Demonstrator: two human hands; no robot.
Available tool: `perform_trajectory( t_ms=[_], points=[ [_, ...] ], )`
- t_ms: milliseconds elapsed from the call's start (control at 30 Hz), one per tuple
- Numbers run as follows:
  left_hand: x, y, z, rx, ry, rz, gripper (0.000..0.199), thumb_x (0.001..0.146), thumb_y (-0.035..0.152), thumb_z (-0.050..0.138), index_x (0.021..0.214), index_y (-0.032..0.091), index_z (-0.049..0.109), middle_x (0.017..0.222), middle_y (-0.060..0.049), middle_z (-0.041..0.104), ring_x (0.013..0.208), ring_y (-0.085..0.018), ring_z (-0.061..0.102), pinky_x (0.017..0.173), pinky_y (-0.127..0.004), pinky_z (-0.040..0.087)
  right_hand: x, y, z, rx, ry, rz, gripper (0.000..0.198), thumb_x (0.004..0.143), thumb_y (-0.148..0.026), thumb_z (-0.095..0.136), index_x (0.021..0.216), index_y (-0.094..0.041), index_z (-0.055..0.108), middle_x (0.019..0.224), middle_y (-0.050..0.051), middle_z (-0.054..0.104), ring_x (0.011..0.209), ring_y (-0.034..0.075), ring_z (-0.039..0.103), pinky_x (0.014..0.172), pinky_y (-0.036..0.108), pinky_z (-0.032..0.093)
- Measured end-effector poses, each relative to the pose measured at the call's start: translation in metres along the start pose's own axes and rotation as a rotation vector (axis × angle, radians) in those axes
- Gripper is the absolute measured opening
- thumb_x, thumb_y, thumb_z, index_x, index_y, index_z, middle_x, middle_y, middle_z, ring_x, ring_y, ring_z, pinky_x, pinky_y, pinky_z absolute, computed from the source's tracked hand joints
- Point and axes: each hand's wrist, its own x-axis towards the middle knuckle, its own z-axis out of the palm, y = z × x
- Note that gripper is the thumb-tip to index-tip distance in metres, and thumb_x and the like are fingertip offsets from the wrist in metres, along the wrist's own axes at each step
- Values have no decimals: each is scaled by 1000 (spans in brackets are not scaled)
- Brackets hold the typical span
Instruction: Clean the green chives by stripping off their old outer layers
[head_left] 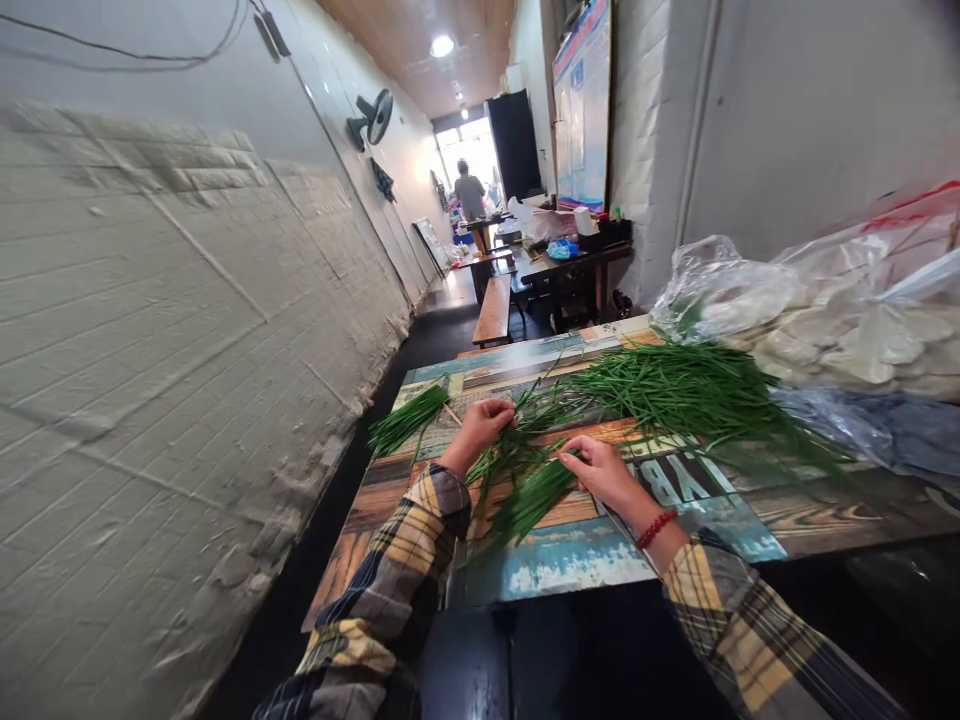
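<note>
Long green garlic chives lie over the wood-patterned table (525, 365). My right hand (600, 470), a red bead bracelet at its wrist, pinches the upper end of a small bunch of chives (532, 500) that slants toward the near edge. Above loose, tangled stalks (491, 465) is my left hand (484, 430), its thumb and fingertips pressed together by some thin strands. What those fingertips hold is too small to make out. A large chive pile (675, 385) spreads to the right of both hands. Farther left lies a neat chive bundle (409, 420).
Clear plastic bags (840, 320) with pale flat pieces inside crowd the table's right side. A brick wall (187, 330) runs along the left. Beyond stand a bench (495, 310), a dark table (574, 265) with items on it, and a person (470, 195) far back.
</note>
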Motion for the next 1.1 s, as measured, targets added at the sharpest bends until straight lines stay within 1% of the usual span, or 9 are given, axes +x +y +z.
perform_trajectory(
  t_ms=[67, 167, 233, 300, 433, 633, 867, 967, 1100],
  points=[
    [-12, -6, -7, 105, 26, 9, 20, 73, 29, 56, 68, 12, 64, 61, -1, 63, 56, -10, 50, 57, -21, 37, 0, 3, 0, 22, -12, 21, 23, 81, -38, 55, 86, -17, 60, 55, -4, 56, 38, 10, 50, 40, 21, 36],
    [-25, -15, -13, 299, 142, 79, 16, 73, 24, 57, 67, 13, 67, 67, -3, 63, 66, -13, 53, 64, -24, 38, 0, 7, 1, 43, -17, 62, 27, 81, -41, 56, 89, -16, 60, 58, -3, 58, 39, 10, 51, 41, 22, 38],
    [-30, -19, -11, 303, 228, 98, 15, 73, 23, 58, 68, 14, 68, 71, -4, 63, 71, -13, 53, 66, -24, 39, -1, 8, 1, 56, -21, 66, 28, 80, -43, 56, 89, -16, 59, 59, -2, 59, 40, 10, 52, 42, 23, 39],
    [-34, -20, -7, 149, 244, 55, 17, 74, 27, 58, 70, 13, 68, 70, -3, 62, 68, -13, 52, 64, -23, 38, -2, 7, 1, 85, -24, 64, 30, 80, -45, 57, 88, -16, 59, 60, -2, 59, 40, 10, 51, 42, 23, 39],
    [-38, -19, 4, -287, 132, -50, 26, 73, 37, 63, 72, 12, 64, 62, -1, 59, 59, -9, 48, 57, -20, 36, -5, 1, 2, 154, -9, 107, 34, 77, -49, 60, 87, -16, 59, 57, -4, 56, 38, 9, 48, 40, 22, 36],
    [-41, -27, 8, -645, 75, -149, 26, 67, 35, 72, 71, 12, 61, 59, 1, 57, 53, -6, 47, 53, -18, 35, -5, -13, 2, 290, -36, 208, 42, 74, -51, 65, 95, -15, 64, 67, -1, 61, 42, 6, 43, 40, 21, 33],
    [-40, -29, -5, -807, 191, -208, 20, 67, 28, 68, 73, 14, 54, 65, 2, 59, 50, -6, 51, 49, -18, 37, -1, -37, -17, 217, -127, 214, 34, 77, -47, 65, 98, -20, 68, 72, 0, 62, 44, 6, 41, 38, 20, 32],
    [-41, -24, -7, -788, 217, -221, 18, 67, 26, 67, 74, 14, 54, 63, 3, 57, 46, -4, 47, 44, -16, 29, 2, -53, -27, 256, -166, 218, 29, 77, -44, 66, 94, -21, 69, 69, -1, 61, 42, 5, 39, 37, 19, 31],
    [-42, -17, -2, -675, 180, -253, 13, 67, 22, 63, 76, 13, 57, 59, 4, 53, 43, -2, 36, 41, -17, 19, 14, -68, -26, 334, -126, 210, 25, 76, -42, 66, 91, -22, 70, 77, 2, 64, 46, 7, 40, 37, 19, 31]
  ],
)
